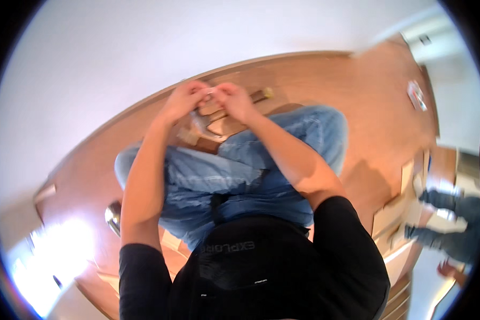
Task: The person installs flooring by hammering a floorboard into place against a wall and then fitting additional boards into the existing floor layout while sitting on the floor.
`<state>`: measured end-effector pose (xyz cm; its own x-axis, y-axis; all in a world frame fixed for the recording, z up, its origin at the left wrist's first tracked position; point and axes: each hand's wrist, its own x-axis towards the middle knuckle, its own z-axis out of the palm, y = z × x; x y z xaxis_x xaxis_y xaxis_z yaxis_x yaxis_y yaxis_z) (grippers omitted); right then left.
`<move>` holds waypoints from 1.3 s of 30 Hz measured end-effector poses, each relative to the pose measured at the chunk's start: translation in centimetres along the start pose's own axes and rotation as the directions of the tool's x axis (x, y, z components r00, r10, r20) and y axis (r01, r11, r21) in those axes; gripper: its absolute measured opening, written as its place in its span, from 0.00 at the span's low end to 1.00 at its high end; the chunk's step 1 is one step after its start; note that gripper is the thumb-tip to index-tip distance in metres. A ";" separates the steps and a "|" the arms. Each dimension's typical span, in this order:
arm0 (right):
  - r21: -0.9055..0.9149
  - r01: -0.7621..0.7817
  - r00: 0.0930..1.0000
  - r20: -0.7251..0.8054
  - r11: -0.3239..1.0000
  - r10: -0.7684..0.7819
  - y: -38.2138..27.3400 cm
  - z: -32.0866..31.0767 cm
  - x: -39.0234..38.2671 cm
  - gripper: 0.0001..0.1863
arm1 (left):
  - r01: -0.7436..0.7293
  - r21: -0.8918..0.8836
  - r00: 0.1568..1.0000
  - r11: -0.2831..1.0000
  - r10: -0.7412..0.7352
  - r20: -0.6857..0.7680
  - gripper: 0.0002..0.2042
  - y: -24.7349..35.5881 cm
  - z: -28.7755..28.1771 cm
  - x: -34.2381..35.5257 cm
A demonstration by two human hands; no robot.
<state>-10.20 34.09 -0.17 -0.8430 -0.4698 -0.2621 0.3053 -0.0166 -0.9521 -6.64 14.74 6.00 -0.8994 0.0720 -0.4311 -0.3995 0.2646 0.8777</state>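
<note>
My left hand (188, 100) and my right hand (236, 101) meet in front of me, above the floor near the wall. The fingertips of both are pinched together around a small pale thing (210, 91), too small and blurred to name. Just beneath them, what looks like a claw hammer lies on the floor, with a grey curved head (201, 124) and a dark handle (258, 96) ending in yellow. Part of it is hidden by my hands. Beside its head rests a light brown piece (188, 136), perhaps wood or cardboard.
I sit cross-legged on a wooden floor (378, 106), facing a white wall (160, 42) with a baseboard. A shiny metal object (112, 216) is by my left arm. Flat boards (392, 213) lie at right, near another person's legs (453, 218). A small package (416, 96) lies far right.
</note>
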 end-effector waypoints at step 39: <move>-0.507 0.299 0.877 -0.187 0.808 -0.442 7.1 8.2 9.9 0.09 | 0.466 0.301 0.791 0.832 -0.240 -0.562 0.35 -8.9 -4.9 5.2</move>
<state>-12.78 22.08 -8.26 -0.9574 -0.2394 0.1615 -0.2299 0.2935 -0.9279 -8.63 8.02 -2.99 -0.7158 -0.5472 -0.4338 -0.6980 0.5430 0.4668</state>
